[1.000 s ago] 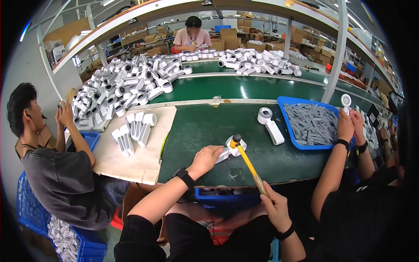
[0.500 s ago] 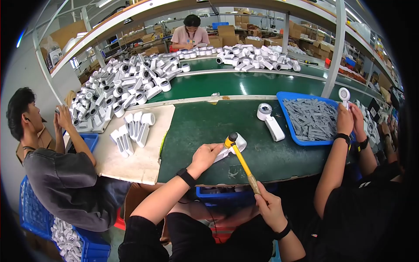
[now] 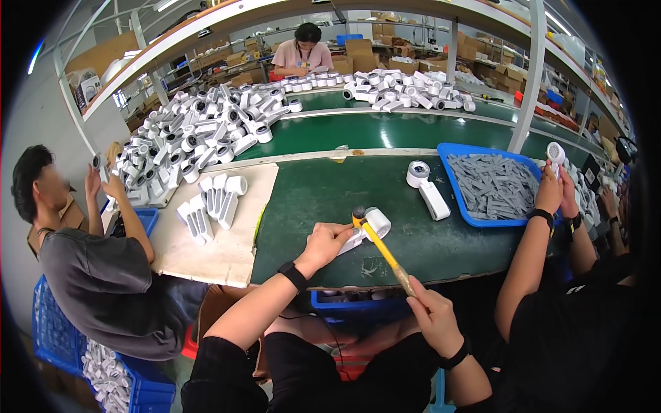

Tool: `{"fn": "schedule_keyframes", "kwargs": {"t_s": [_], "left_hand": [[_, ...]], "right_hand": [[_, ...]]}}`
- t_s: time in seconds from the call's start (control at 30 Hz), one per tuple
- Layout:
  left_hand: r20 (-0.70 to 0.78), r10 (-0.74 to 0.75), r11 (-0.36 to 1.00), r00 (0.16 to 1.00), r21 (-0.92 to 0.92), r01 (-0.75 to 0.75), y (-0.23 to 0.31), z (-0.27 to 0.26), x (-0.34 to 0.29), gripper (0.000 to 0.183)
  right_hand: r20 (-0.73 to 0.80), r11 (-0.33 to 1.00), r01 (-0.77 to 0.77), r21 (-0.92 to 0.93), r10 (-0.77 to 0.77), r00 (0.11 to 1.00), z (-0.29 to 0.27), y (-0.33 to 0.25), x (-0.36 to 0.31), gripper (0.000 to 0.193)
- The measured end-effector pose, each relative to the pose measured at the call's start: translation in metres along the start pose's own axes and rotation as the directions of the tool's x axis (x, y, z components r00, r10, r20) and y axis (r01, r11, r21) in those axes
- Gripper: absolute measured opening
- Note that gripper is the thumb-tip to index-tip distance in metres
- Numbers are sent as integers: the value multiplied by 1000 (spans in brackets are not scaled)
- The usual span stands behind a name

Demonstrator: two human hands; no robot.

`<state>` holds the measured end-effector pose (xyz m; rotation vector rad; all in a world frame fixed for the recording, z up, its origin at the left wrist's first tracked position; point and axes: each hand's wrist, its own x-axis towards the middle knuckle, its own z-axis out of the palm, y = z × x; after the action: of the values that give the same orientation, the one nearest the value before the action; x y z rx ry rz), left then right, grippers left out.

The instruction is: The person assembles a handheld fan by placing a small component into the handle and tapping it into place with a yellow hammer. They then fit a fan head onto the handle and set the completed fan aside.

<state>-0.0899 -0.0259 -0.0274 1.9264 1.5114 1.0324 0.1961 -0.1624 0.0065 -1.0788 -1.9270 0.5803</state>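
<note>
My left hand (image 3: pixel 323 245) is closed on the handle of a white handheld fan (image 3: pixel 378 221), which lies on the green work surface with its round head pointing away from me. In my right hand (image 3: pixel 436 319) is a hammer (image 3: pixel 387 256) with a yellow shaft and a dark head. The hammer head is at the fan's handle, close to my left fingertips; whether it touches cannot be made out. A second white fan (image 3: pixel 432 200) lies further right, its round end uncovered. Several white fans (image 3: pixel 228 197) rest together on a pale board to the left.
A blue tray (image 3: pixel 480 223) of grey strips (image 3: pixel 490 187) stands at the right. Heaped white fans (image 3: pixel 200 131) fill the far left, beside a green conveyor (image 3: pixel 372 131). Co-workers sit left, right and across; the right one's hands (image 3: pixel 553 193) hold a fan. A metal post (image 3: pixel 530 82) rises behind the tray.
The hammer head has shifted slightly left and off the fan's round head. My right hand has moved a little right. The left co-worker now holds up a fan; the right co-worker's fan has turned.
</note>
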Motion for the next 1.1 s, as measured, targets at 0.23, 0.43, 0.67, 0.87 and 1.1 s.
{"fn": "schedule_keyframes", "kwargs": {"t_s": [0.23,0.43,0.67,0.87,1.1], "left_hand": [[1,25,999,1000,27,-25,3,-4,-2,27],[-11,265,932,964,258,-253,26,-13,-19,28],[-43,275,937,961,237,-257,22,-11,-17,27],[-48,277,935,960,243,-258,20,-11,-18,26],[-101,406,870,908,348,-351,18,-4,-23,32]], "right_hand": [[14,999,41,-17,-41,999,4,8,-5,43],[66,995,-74,71,70,995,-3,6,-4,44],[-95,998,46,52,-41,995,2,-2,-4,44],[4,1000,13,-20,-13,1000,-13,-9,-4,43],[-4,999,-39,26,39,999,0,5,-13,43]]}}
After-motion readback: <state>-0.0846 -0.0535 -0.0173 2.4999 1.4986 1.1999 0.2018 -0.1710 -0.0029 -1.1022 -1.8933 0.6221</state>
